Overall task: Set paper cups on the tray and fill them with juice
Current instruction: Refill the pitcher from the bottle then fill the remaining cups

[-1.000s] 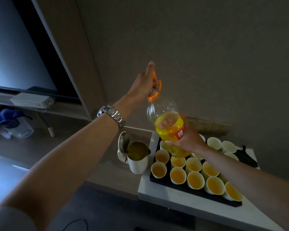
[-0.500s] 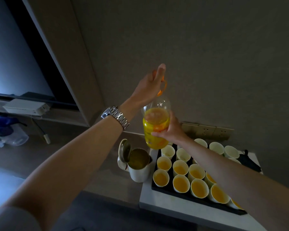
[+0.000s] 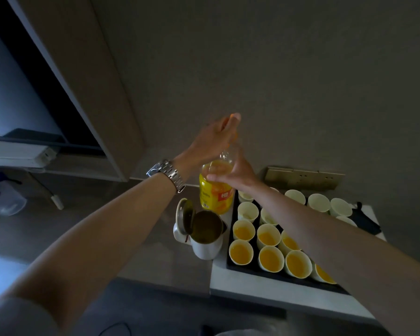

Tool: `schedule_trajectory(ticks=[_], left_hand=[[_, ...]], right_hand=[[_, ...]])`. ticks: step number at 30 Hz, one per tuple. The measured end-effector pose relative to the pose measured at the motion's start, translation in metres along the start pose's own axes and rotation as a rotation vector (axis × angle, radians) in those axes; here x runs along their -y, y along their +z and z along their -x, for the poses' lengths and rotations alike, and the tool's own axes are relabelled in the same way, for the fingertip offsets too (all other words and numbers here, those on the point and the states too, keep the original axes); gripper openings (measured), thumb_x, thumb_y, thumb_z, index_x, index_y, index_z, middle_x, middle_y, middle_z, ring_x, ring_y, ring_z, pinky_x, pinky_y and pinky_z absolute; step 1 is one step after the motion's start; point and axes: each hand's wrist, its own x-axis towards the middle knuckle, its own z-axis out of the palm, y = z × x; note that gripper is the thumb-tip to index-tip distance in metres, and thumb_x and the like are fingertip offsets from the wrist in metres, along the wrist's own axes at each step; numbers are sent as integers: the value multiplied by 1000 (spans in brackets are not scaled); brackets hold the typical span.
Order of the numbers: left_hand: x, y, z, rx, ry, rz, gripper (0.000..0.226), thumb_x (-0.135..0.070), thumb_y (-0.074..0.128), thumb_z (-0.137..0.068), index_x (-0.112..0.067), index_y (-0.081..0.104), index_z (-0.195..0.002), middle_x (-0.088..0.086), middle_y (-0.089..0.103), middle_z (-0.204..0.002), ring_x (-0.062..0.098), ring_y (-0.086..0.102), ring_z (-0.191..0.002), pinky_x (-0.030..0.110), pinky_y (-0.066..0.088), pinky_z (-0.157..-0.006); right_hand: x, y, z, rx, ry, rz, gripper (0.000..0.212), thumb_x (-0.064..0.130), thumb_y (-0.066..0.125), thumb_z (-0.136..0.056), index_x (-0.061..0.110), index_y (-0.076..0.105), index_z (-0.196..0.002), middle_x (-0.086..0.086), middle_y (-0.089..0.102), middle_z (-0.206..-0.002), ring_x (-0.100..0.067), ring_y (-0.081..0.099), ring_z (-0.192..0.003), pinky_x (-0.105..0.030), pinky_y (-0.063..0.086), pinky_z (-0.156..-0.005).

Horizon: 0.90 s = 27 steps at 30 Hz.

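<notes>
Item 1, far left: dark screen (image 3: 22, 98) on the wall, a white box (image 3: 17, 154) on the shelf below it, and a blue cloth over clear plastic (image 3: 3, 200) lower down, dim and hard to make out.

Item 2: my left hand (image 3: 211, 141), steel watch (image 3: 166, 174) on the wrist, raised over the top of the juice bottle (image 3: 215, 190). My fingers are curled around the bottle's top, one fingertip sticking up; a sliver of orange shows between them, but the picture is blurred there and I cannot tell exactly what part I grip.

Item 3: white kettle (image 3: 204, 234), lid flipped open, standing on the lower ledge just left of the table (image 3: 264, 294).

Item 4: juice bottle, upright, yellow label, partly full, at the tray's far-left corner between kettle and cups. I cannot tell whether its base rests on the table.

Item 5: my right hand (image 3: 235, 169), fingers wrapped around the bottle's shoulder, forearm crossing above the cups.

Item 6: black tray (image 3: 252, 269) on the white table, carrying paper cups in rows. The near cups (image 3: 270, 259) hold orange juice; the far cups (image 3: 319, 202) by the wall look empty.

Item 7: wall socket panel (image 3: 303, 178) behind the tray.

Item 8: black object (image 3: 365, 220) at the table's far-right end, shape unclear.
</notes>
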Motion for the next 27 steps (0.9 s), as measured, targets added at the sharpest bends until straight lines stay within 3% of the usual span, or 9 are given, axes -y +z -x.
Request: schedule_trajectory(ticks=[3, 7, 9, 14, 17, 22, 27], left_hand=[[20, 7, -1, 41, -22, -46, 44, -54, 40, -105, -23, 49, -74, -11, 53, -63, 16, 65, -73, 41, 52, -75], [39, 13, 0, 85, -47, -46, 44, -55, 41, -103, -24, 52, -74, -8, 57, -66, 26, 73, -86, 49, 53, -82], [43, 16, 2, 93, -37, -43, 43, -53, 42, -104, -26, 51, -72, -6, 57, -66, 28, 72, -88, 46, 53, -79], [51, 23, 5, 108, -7, -72, 42, -43, 45, -107, -24, 46, -70, -4, 54, -63, 14, 55, -64, 27, 41, -61], [57, 26, 5, 106, 27, -56, 44, -45, 45, -107, -19, 45, -71, 4, 53, -63, 14, 49, -59, 36, 41, -60], [66, 24, 6, 149, 30, -126, 47, -55, 43, -103, -19, 53, -75, 4, 61, -63, 17, 60, -59, 36, 46, -61], [71, 9, 1, 93, -51, -206, 50, -72, 37, -90, -26, 54, -79, 1, 64, -69, 24, 68, -68, 41, 55, -66]], right_hand=[[-4, 9, -2, -23, 11, 47, 115, 47, 96, -48, 36, 31, -142, 7, 52, -136, -14, 53, -125, -29, 45, -100], [-13, 20, -1, -13, 63, 110, 117, 55, 93, -43, 39, 30, -141, -1, 49, -140, -21, 51, -129, -35, 47, -103], [-17, 24, 0, -14, 76, 106, 116, 55, 93, -45, 40, 29, -140, 0, 50, -139, -20, 51, -129, -37, 47, -104], [-30, 34, 6, -36, 87, 75, 117, 59, 91, -43, 48, 22, -136, 4, 48, -142, -20, 46, -134, -45, 45, -109], [-35, 36, 7, -48, 88, 89, 107, 57, 91, -45, 45, 26, -129, 3, 49, -135, -20, 47, -130, -47, 46, -107], [-38, 43, 7, -17, 108, 162, 115, 52, 93, -52, 26, 29, -144, -7, 44, -138, -24, 46, -131, -41, 45, -107], [-39, 48, 9, -15, 115, 212, 114, 54, 92, -53, 29, 29, -144, -7, 43, -140, -26, 50, -127, -42, 47, -104]])
